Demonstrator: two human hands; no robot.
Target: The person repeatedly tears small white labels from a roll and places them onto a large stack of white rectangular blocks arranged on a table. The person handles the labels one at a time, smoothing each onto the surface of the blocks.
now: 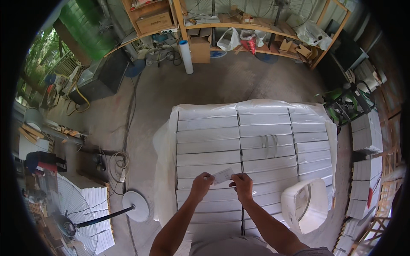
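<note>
Between my two hands I hold a small white printed card or label (223, 175) above a large stack of white boxes (208, 147). My left hand (202, 184) pinches its left end. At the other end, the fingers of my right hand (242, 185) are closed on its right edge. The boxes lie in three columns, with clear plastic film (165, 153) draped around the sides. To the right of my right hand a cut-open white plastic container (305, 205) rests on the boxes. Thin curved strips (270, 146) lie on the box tops beyond my hands.
A pedestal fan (72, 224) with a round white base (136, 205) stands at the left, near coiled cables (119, 164). Wooden shelves (256, 27) line the back, with a blue-white roll (186, 57) upright before them. More stacked white boxes (366, 132) stand along the right.
</note>
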